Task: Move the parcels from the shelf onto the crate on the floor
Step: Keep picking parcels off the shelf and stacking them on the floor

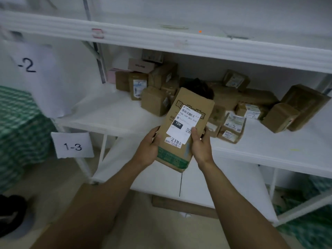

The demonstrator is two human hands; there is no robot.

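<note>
I hold a long brown cardboard parcel with a white shipping label and a green band at its near end, just in front of the white shelf. My left hand grips its left edge. My right hand grips its right edge, thumb lying on the label. Several more brown parcels lie heaped at the back of the same shelf board, with a dark bag among them. No crate shows in this view.
Paper tags reading "1-3" and "-2" hang off the shelf at left. A green-and-white woven sack stands on the left. A flat cardboard piece lies under the shelf. A dark shoe is on the floor at lower left.
</note>
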